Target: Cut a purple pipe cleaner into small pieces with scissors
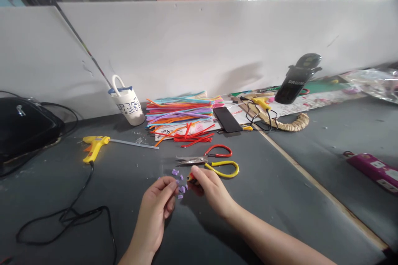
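My left hand (158,203) is closed in a pinch at the front middle of the table, with a bit of purple showing at the thumb and fingertip. Close beside it, my right hand (212,190) is wrapped round a lighter (190,177), whose metal top points toward the left hand. Small cut purple pieces (175,172) lie scattered on the table around the left fingertips. Just beyond the right hand rests a pair of scissors (222,169) with one red and one yellow handle, blades slightly apart and pointing left.
Colourful pipe cleaners (180,112) lie in a heap, with a phone (227,119) to their right. At left sit a yellow glue gun (96,145) with a trailing cord, a white cup (130,107) and a black case (27,128). A purple pouch (373,169) lies far right, a black tumbler (294,85) behind.
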Action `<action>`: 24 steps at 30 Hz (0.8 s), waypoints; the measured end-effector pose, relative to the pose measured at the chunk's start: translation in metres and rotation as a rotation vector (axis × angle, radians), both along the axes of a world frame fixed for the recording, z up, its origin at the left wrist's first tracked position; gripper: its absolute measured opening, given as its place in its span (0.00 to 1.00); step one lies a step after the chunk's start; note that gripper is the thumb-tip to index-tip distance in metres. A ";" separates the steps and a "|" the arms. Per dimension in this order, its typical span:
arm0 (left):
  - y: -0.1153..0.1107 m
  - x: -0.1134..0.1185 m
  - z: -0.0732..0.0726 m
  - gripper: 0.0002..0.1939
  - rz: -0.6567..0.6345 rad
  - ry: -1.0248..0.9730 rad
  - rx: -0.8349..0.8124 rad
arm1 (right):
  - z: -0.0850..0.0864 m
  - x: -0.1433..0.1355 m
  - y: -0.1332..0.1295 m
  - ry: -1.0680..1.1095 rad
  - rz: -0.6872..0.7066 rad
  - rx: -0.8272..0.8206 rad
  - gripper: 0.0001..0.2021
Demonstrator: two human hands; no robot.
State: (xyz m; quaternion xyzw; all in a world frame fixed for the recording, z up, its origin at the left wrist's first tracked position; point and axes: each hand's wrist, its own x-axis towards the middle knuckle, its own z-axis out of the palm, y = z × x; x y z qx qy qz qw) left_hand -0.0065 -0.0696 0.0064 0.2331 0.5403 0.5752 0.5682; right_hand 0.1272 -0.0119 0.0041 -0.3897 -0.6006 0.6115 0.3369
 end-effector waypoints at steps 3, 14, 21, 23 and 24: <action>-0.001 0.000 0.000 0.08 0.035 0.057 0.004 | -0.007 -0.002 0.001 -0.098 -0.044 -0.002 0.24; -0.003 0.004 -0.002 0.09 0.063 0.095 -0.026 | -0.018 -0.007 0.002 -0.226 -0.093 0.019 0.23; -0.001 0.004 -0.004 0.09 0.085 0.065 -0.045 | -0.018 -0.008 0.004 -0.259 -0.090 0.029 0.23; -0.001 0.004 -0.005 0.09 0.091 0.062 -0.046 | -0.018 -0.008 0.005 -0.267 -0.089 0.033 0.22; -0.001 0.003 -0.005 0.09 0.091 0.063 -0.046 | -0.018 -0.008 0.005 -0.270 -0.088 0.036 0.22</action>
